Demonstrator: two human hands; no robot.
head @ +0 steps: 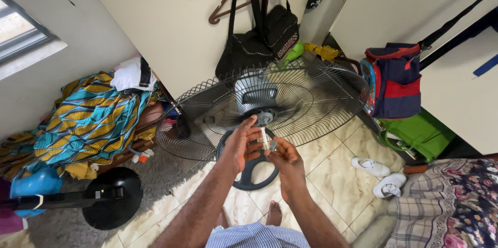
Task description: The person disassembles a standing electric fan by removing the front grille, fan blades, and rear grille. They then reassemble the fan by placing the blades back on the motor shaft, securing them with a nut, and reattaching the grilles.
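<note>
Between the two hands, at the middle of the view, a small pale stick-like part (265, 138) is pinched upright: the left hand (243, 143) has its grip clenched on it with thumb and fingertips, and the right hand (286, 164) closes its grip on the part's lower end, where a small bluish piece shows between the fingers. What exactly the part is cannot be told; it is too small.

Just beyond the grip, almost touching the left fingertips, sits the grey hub (264, 118) of a fan motor, with the round wire fan guard (332, 97) spreading wide around it and tilted toward the viewer. Directly under the hands lies a dark ring-shaped plastic piece (251, 178) on the tiled floor (332, 170), and a bare foot (273, 213) shows below that.

Left of the grip, well apart, a black round fan base (111, 206) rests on a shaggy pale rug (176, 186), with a heap of patterned blue and yellow cloth (93, 118) behind it. Right of the grip stand a blue and red backpack (394, 79), a green bag (420, 134) and a pair of white shoes (378, 175), with a flowered bedcover (456, 206) at the near right edge. Beyond the guard a black bag (259, 40) hangs against a cream wardrobe door (166, 25).

Open floor is narrow: bare tiles run only beside and below the right hand, hemmed by the guard, the shoes and the bedcover.
</note>
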